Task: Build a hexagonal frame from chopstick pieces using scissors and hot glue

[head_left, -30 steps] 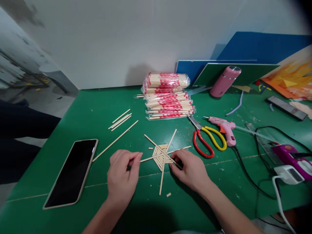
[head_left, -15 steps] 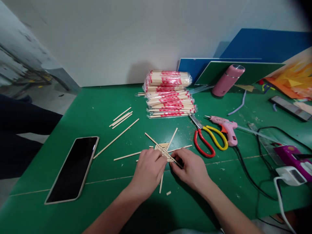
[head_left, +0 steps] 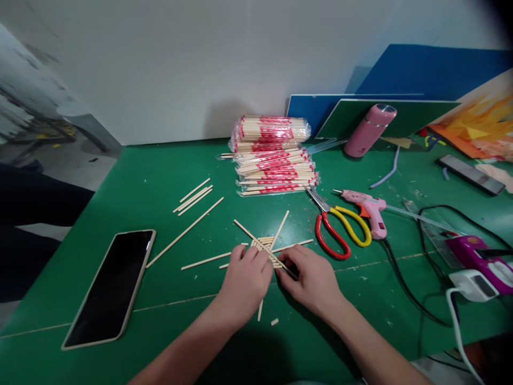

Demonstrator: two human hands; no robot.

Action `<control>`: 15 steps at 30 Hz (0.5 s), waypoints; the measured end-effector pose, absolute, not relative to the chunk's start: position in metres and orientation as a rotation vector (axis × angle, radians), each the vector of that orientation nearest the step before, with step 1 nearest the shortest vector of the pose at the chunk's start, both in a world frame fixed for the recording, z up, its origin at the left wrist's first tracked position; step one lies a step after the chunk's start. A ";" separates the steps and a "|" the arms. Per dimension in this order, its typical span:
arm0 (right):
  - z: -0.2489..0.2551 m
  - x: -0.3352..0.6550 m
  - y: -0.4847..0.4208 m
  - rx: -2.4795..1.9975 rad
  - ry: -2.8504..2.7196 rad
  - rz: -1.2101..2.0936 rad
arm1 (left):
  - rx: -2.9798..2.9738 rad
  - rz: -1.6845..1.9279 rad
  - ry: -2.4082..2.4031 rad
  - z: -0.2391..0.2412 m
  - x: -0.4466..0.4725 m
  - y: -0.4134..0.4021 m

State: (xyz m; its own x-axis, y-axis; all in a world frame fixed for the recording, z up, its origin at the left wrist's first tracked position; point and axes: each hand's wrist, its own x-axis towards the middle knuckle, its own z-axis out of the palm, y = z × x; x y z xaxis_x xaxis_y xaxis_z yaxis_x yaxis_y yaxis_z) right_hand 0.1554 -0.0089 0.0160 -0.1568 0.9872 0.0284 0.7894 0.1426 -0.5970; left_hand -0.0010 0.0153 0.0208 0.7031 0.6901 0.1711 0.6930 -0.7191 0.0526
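Note:
Thin wooden sticks are crossed into a star-like frame (head_left: 263, 240) with a layered centre, flat on the green table. Over its near left side is my left hand (head_left: 247, 275), fingers bent and closed on the sticks; its fingertips are partly hidden. A diagonal wooden stick (head_left: 249, 234) lies across the top of the frame. My right hand (head_left: 312, 274) pinches that stick's near right end between thumb and fingers. Just below the frame lies a short cut piece of stick (head_left: 274, 322).
Loose sticks (head_left: 186, 231) and a phone (head_left: 110, 289) lie to the left. Packs of sticks (head_left: 274, 155) are piled behind. Scissors (head_left: 326, 206), a pink glue gun (head_left: 366, 206), a pink bottle (head_left: 371, 131) and a purple device with cables (head_left: 473, 254) stand or lie rightward.
The view has shifted slightly, so things on the table sit a little further left. My left hand's fingers have shifted a little on the frame; my right hand keeps its pinch.

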 end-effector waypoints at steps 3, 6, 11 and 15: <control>0.016 0.155 -0.009 -1.710 -2.005 0.640 | -2.838 -0.381 -1.378 0.021 -0.009 0.017; 0.017 0.155 -0.009 -1.715 -2.001 0.641 | -2.774 -0.586 -1.670 0.022 -0.018 0.018; 0.017 0.155 -0.008 -1.720 -1.996 0.650 | -2.690 -0.759 -1.915 0.024 -0.037 0.016; 0.017 0.156 -0.008 -1.722 -1.991 0.658 | -2.466 -1.011 -2.122 0.033 -0.067 0.013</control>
